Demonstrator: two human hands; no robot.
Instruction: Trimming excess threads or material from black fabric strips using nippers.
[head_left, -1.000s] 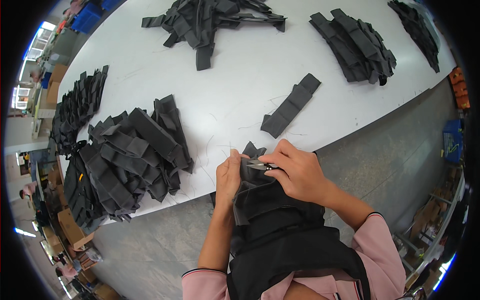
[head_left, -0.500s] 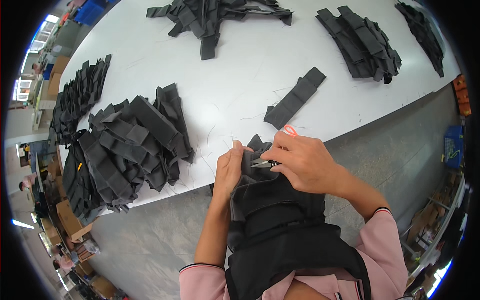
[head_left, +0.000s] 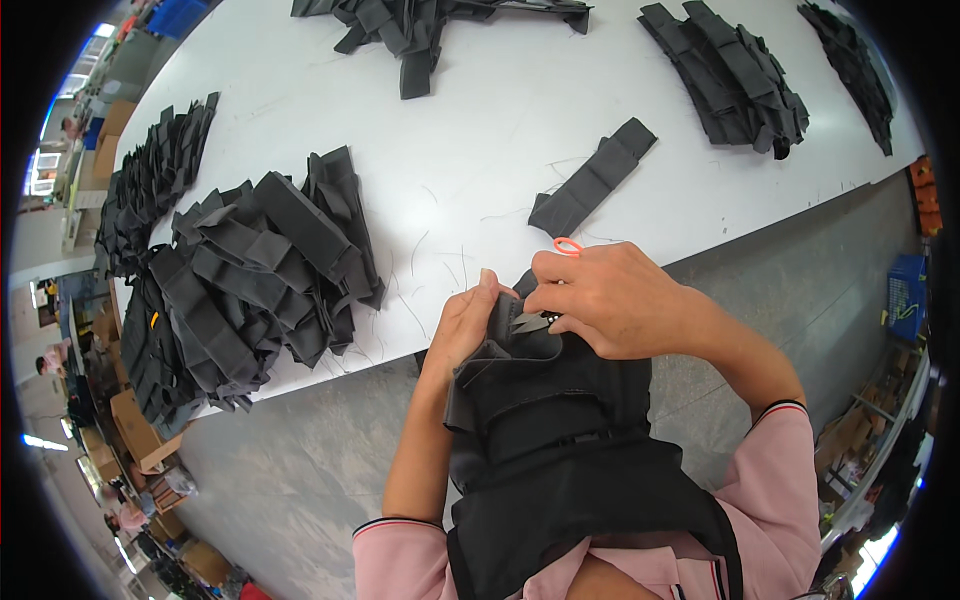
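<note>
My left hand (head_left: 466, 322) pinches the upper edge of a dark grey fabric strip (head_left: 500, 325), its thumb pointing up. Part of the strip hangs down in front of my black apron (head_left: 570, 490), where the two are hard to tell apart. In my right hand (head_left: 610, 303) is a pair of small thread snips (head_left: 535, 322) with an orange finger loop. The blades point left and lie against the fabric beside my left fingers. Just beyond my right hand, a folded dark grey strip (head_left: 594, 180) lies alone on the white table (head_left: 470, 150).
A large heap of dark fabric strips (head_left: 265, 270) covers the table's left side, with another pile (head_left: 160, 180) behind it. More piles lie at the far middle (head_left: 400, 35), far right (head_left: 730, 80) and right edge (head_left: 850, 75). Loose threads are scattered about. A blue crate (head_left: 907, 295) stands right.
Both hands sit slightly higher in the picture, with the fabric and snips still between them. The table and its piles have shifted a little upward in view.
</note>
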